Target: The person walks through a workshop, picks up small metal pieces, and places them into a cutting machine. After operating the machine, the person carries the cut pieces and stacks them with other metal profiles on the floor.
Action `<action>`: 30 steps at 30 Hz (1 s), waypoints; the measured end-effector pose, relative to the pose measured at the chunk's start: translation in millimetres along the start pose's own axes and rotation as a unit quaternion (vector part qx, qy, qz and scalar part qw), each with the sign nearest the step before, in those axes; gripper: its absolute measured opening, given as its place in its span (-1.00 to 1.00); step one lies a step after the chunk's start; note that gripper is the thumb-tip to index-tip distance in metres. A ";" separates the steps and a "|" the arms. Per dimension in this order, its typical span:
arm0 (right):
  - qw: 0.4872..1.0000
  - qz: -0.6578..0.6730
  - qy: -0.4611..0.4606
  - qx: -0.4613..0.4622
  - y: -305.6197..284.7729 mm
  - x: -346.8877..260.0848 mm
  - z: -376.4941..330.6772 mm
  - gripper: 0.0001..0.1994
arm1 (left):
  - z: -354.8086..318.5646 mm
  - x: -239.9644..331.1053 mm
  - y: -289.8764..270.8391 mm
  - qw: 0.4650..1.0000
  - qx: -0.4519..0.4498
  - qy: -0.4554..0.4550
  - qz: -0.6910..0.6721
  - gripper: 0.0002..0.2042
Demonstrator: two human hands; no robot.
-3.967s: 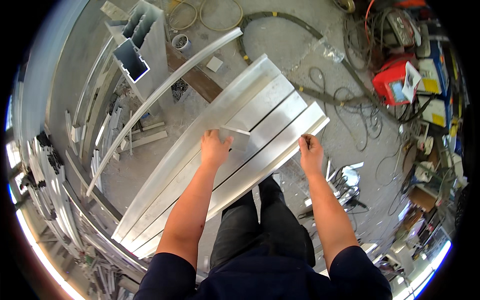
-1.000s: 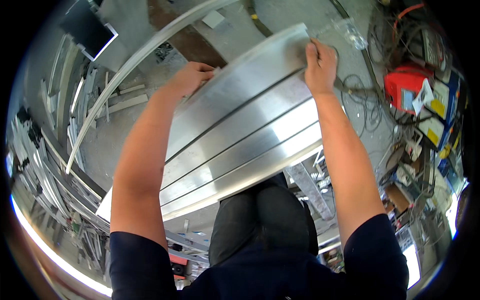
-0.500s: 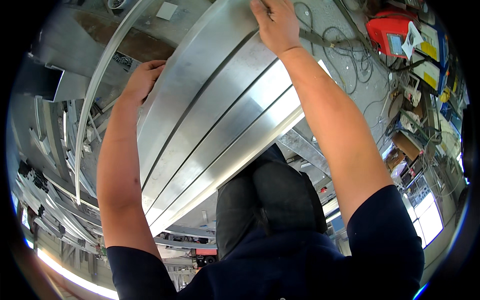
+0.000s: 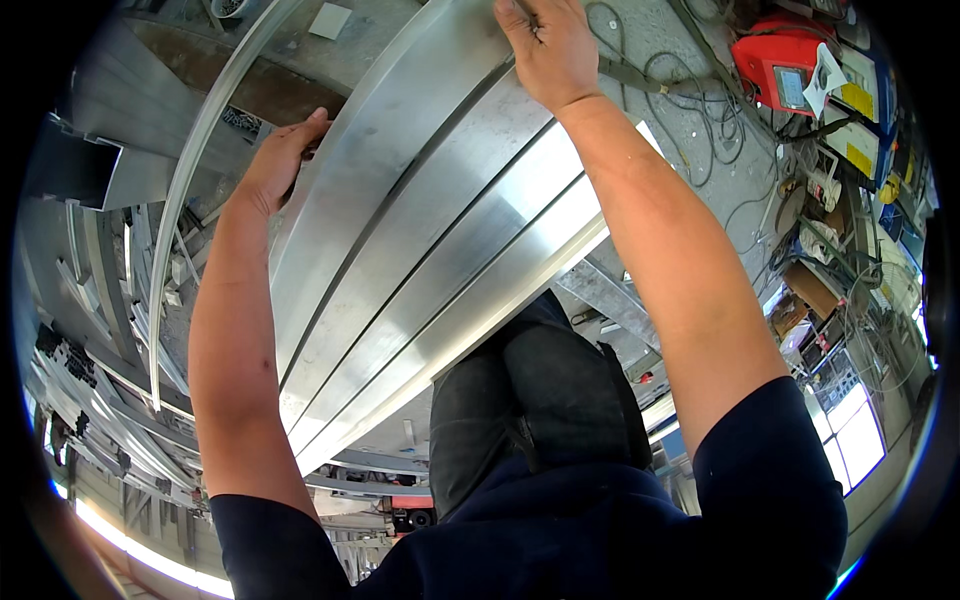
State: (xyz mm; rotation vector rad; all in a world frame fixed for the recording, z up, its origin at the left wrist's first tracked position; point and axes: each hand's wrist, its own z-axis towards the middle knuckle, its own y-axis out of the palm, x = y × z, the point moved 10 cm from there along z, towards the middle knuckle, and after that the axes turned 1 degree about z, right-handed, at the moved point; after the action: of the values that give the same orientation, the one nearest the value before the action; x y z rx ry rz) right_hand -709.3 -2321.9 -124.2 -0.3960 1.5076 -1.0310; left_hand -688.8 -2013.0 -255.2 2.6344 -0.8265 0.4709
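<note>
In front of my legs a silvery metal panel (image 4: pixel 400 130) lies at a slant, built of several long bars side by side with dark gaps between them. My left hand (image 4: pixel 280 160) is closed at its left outer edge, thumb toward the upper side and the other fingers partly hidden by the edge. At the panel's far end my right hand (image 4: pixel 555 55) is closed over the metal, thumb on the left; its fingertips are cut off or hidden at the picture's top.
A long curved metal strip (image 4: pixel 190 165) runs to the left of my left arm. Many metal lengths (image 4: pixel 110 400) are piled at far left. Cables (image 4: pixel 700 110) trail over the floor to a red machine (image 4: pixel 785 68) at upper right. A brown carton (image 4: pixel 812 287) sits among clutter at right.
My left hand has moved slightly up and its thumb now lies more along the edge. The panel has shifted a little to the left. My right hand stays nearly where it was.
</note>
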 end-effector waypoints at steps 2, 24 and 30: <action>1.000 -0.025 -0.017 0.002 1.6 -3.4 0.8 -0.57 | -13.7 7.9 4.2 0.999 0.022 0.007 0.041 -0.61; 0.989 0.056 0.107 -0.080 -5.4 44.1 2.2 -0.34 | -288.2 -137.8 62.6 0.807 0.396 0.102 0.425 -0.19; 0.983 -0.026 0.170 -0.070 -95.6 63.8 -66.1 -0.39 | -336.6 -202.1 64.0 0.813 0.411 0.032 0.411 -0.21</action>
State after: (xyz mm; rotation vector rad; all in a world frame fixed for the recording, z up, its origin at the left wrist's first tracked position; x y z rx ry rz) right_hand -814.5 -2397.4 -96.0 -0.3718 1.8907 -1.0755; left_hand -953.9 -1826.6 -24.6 2.7503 -2.1434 1.3937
